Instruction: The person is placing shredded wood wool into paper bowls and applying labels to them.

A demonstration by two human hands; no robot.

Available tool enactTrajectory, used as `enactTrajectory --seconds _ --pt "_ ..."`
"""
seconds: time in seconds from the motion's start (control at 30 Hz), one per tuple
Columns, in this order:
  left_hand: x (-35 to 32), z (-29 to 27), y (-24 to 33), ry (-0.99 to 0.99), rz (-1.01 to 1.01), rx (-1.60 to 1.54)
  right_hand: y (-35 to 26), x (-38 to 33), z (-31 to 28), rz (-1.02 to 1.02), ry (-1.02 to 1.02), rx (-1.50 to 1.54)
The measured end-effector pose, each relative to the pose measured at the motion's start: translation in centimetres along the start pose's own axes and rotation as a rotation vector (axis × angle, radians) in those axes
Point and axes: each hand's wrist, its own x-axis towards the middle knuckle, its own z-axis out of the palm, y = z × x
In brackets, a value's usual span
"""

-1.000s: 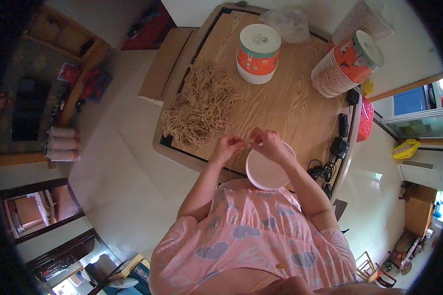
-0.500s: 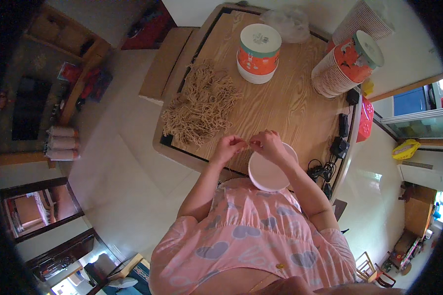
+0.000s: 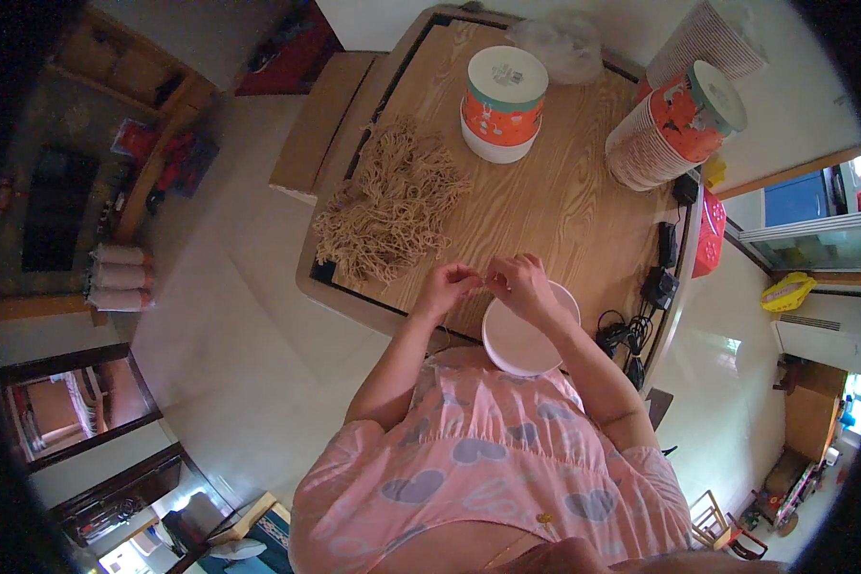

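Centrally, one tan cord piece [image 3: 486,279], barely visible, pinched between both hands just above the near table edge, kept close to the body for fine fingerwork. Left hand [image 3: 447,285]: fingertips closed on the cord. Right hand [image 3: 519,282]: likewise pinching, held over a white bowl [image 3: 524,337] at the edge, within easy dropping range. Heap of tan cords [image 3: 390,206]: left of the hands, within reach on the wooden table [image 3: 564,206]. Farther back: orange-and-white tub [image 3: 503,103], stacked paper cups [image 3: 674,124]. Right edge: black chargers and cables [image 3: 646,297].
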Motion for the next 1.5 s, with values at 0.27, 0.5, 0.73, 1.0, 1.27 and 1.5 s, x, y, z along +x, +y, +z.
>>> enactTrajectory --seconds 0.27,0.5,0.73,1.0,1.27,1.5 --pt "0.0 0.0 0.5 0.034 -0.016 0.002 0.0 -0.3 0.2 -0.094 0.057 -0.106" --pt "0.2 0.8 -0.4 0.271 0.362 0.539 0.5 -0.4 0.9 -0.091 0.039 -0.167" --pt "1.2 0.1 -0.3 0.208 0.116 0.135 0.8 -0.6 1.1 -0.075 0.097 -0.122" --pt "1.2 0.4 -0.9 0.084 0.092 0.102 0.0 -0.3 0.6 -0.027 0.123 -0.096" --pt "1.1 2.2 -0.6 0.362 0.615 0.803 0.7 0.2 0.9 -0.004 0.185 -0.065" --pt "2.5 3.1 -1.4 0.374 0.716 0.837 1.6 0.2 0.5 -0.051 0.168 -0.098"
